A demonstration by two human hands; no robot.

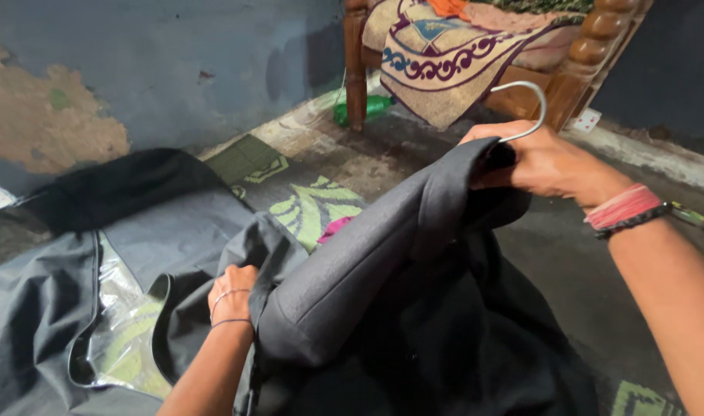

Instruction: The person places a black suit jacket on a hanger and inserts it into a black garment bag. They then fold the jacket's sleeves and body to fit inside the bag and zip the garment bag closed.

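Dark jacket [383, 262] hangs between both hands. Grey garment cover [67, 300] lies flat beside the left hand. Right hand [548, 162] is closed around the hanger [530, 104], lifting the shoulder. Left hand [232, 291] pinches the jacket's edge, keeping it spread.

- The jacket [383, 262] hangs in the middle foreground, between the left hand [232, 293] at its lower left and the right hand [548, 162] at its upper right.
- The hanger [525, 108] hook rises above the right hand.
- The garment bag [67, 308] lies on the floor mat [305, 200] to the left.
- The wooden chair [575, 69] stands behind, a bottle [367, 108] beside its left leg.
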